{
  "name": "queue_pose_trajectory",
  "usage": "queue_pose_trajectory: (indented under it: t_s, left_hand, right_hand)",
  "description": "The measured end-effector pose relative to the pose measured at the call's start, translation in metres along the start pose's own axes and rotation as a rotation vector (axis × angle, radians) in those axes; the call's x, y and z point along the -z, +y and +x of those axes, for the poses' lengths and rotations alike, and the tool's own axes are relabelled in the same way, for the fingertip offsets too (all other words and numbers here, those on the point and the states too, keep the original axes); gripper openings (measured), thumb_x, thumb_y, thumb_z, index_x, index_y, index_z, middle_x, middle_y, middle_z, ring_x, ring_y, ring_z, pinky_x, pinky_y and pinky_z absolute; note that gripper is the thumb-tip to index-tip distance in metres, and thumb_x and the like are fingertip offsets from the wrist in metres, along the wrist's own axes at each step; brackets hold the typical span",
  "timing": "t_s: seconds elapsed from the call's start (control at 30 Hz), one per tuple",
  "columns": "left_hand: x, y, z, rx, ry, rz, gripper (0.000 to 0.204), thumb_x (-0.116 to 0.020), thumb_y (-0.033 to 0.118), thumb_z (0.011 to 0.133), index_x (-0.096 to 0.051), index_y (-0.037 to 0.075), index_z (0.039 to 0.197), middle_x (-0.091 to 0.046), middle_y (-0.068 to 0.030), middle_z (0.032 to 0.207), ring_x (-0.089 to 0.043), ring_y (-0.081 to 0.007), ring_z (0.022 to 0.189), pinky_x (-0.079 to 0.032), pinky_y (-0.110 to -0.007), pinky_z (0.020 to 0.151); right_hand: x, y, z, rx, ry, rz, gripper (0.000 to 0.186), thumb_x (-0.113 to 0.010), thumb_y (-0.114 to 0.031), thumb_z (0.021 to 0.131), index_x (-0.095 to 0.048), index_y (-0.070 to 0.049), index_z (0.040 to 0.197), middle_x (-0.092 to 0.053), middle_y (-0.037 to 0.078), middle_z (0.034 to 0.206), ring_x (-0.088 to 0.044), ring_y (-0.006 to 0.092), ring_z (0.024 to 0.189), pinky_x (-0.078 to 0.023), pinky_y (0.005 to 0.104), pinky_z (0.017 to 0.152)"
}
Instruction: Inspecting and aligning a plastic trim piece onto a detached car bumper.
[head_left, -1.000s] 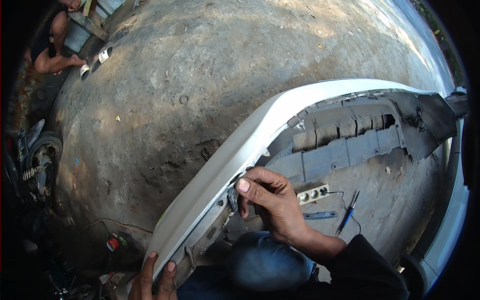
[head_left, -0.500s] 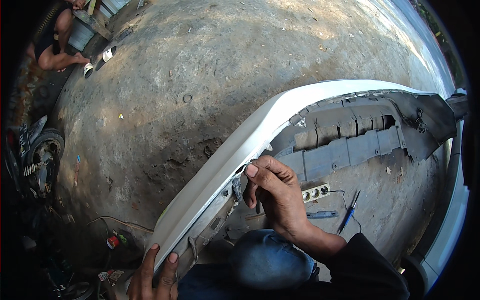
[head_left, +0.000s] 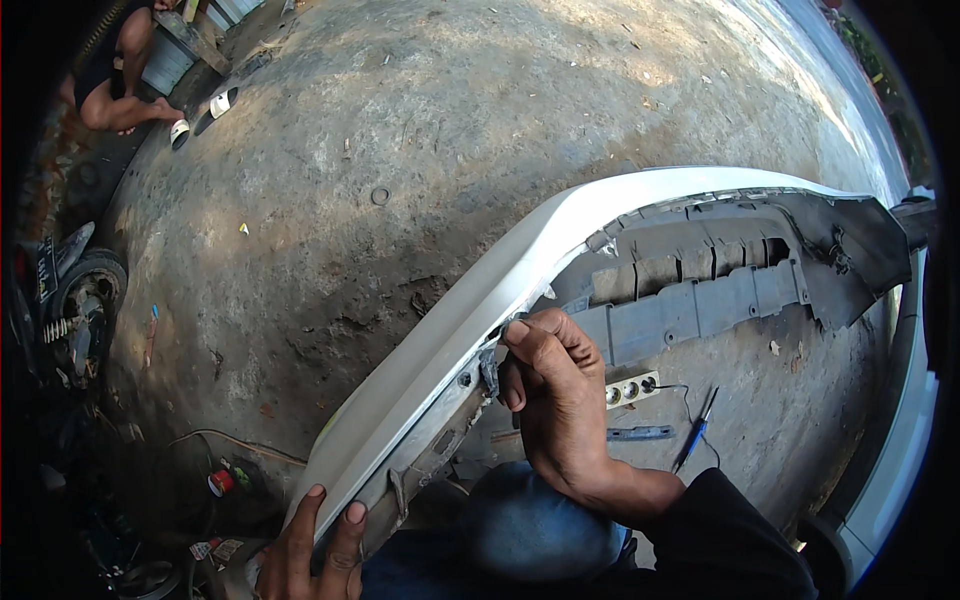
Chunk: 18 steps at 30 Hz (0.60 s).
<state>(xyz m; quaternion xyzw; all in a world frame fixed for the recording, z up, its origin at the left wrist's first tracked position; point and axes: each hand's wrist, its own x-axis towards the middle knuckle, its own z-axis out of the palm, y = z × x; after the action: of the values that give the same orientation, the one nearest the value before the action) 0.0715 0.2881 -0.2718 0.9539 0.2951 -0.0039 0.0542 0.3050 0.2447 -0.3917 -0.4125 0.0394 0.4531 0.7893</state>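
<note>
A white car bumper (head_left: 480,288) slants across the view from lower left to upper right, its grey inner side facing me. My left hand (head_left: 312,560) grips its near end, with one finger on the white outer face and another over the inner edge. At the middle of the rim, my right hand (head_left: 562,400) is closed in a pinch between thumb and forefinger. A small dark bit shows at those fingertips, too covered to name. Just below them, a ragged dark flap (head_left: 489,372) hangs on the inner side beside a bolt hole (head_left: 465,379).
Beyond the bumper's rim lie a white power strip (head_left: 632,390) with a plug in it, a blue-handled soldering iron (head_left: 697,430) and a grey plastic strip (head_left: 640,433). A motorcycle wheel (head_left: 92,290) stands at left. Another person's leg (head_left: 125,95) and sandals (head_left: 222,102) are at upper left.
The whole scene sits slightly differently in the view, as from a small head movement. My right hand stays pinched at the rim, and the left keeps its place on the bumper.
</note>
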Motion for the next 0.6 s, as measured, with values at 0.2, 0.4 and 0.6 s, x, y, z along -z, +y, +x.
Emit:
queue_pose_trajectory:
  t_s: [0.2,0.4,0.6]
  left_hand:
    - [0.001,0.001,0.005,-0.023,0.151,0.052,0.032,-0.070,0.008,0.094,-0.074,0.018,0.124,-0.072,-0.0111,0.118,-0.075,-0.0292,0.091,-0.061,-0.035,0.071]
    - [0.005,0.000,0.005,-0.063,0.107,0.050,0.040,-0.073,0.008,0.090,-0.071,0.018,0.129,-0.071,-0.0124,0.121,-0.075,-0.0307,0.092,-0.061,-0.036,0.072]
    - [0.008,-0.003,0.007,-0.048,0.057,0.055,0.038,-0.072,0.006,0.092,-0.072,0.017,0.128,-0.070,-0.0127,0.121,-0.074,-0.0307,0.094,-0.061,-0.035,0.073]
  right_hand:
    - [0.005,0.002,-0.001,0.015,-0.036,-0.056,0.020,-0.069,-0.012,0.096,-0.064,-0.001,0.079,-0.058,0.002,0.071,-0.052,0.0099,0.054,-0.044,0.0256,0.052]
    - [0.008,0.001,-0.009,-0.057,-0.109,-0.131,0.022,-0.067,-0.020,0.099,-0.068,0.001,0.090,-0.062,0.002,0.077,-0.056,0.0104,0.061,-0.045,0.0252,0.056]
    - [0.015,0.001,-0.017,-0.113,-0.226,-0.216,0.027,-0.064,-0.024,0.101,-0.066,0.003,0.099,-0.063,0.004,0.078,-0.061,0.0113,0.066,-0.048,0.0258,0.066]
